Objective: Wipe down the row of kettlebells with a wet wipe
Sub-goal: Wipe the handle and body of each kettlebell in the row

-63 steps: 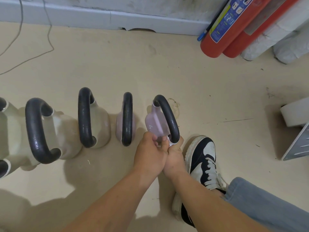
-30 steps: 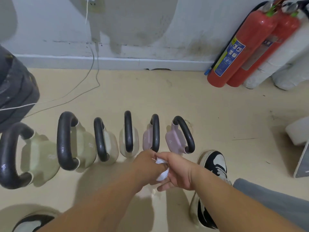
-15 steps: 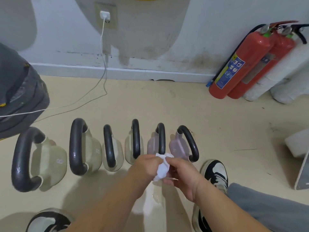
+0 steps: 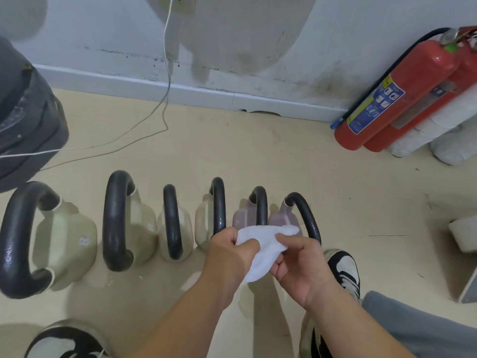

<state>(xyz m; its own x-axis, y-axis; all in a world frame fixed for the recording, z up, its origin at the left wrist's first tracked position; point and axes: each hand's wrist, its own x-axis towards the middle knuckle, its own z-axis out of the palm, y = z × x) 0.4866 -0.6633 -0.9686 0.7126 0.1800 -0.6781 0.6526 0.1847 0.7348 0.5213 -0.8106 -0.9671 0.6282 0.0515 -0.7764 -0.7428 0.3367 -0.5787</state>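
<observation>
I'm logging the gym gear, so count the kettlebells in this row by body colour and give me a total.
beige kettlebells: 4
lilac kettlebells: 2
Total in view: 6

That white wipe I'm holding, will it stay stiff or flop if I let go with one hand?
Probably floppy: the wipe creases and droops between the left hand and right hand. Likely very light, since a loose pinch seems enough to hold it.
</observation>
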